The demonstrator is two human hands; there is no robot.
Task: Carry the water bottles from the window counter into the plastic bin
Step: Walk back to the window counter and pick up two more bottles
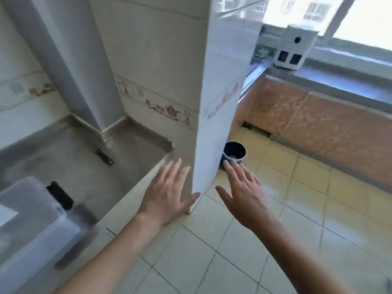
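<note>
both hands reach forward with bare forearms, palms down and fingers spread straight, holding nothing. the left hand (167,194) hovers at about 6 o'clock from the frame centre, its thumb tip close to the bottom edge of the white tiled wall corner (220,102) that runs down the middle of the view. the right hand (244,194) lies just beside it, toward 3 o'clock, on the other side of that corner, over the pale yellow tiled floor (233,251).

the translucent plastic bin with a black handle (36,225) sits at 8 o'clock from the left hand, on the edge of the grey steel counter (63,149), well apart from both hands; its contents cannot be made out through the blur. the window counter with a grey steel top and orange speckled cabinet fronts (339,81) runs from 1 o'clock to 3 o'clock of the right hand, well apart from it. on it stands a white boxy appliance with two dark square openings (294,49), at 1 o'clock. no water bottle can be told in the view, and neither hand touches one.

a dark blue round pot (234,152) stands on the floor at 12 o'clock from the right hand, just beyond its fingertips, partly hidden by the wall corner.
</note>
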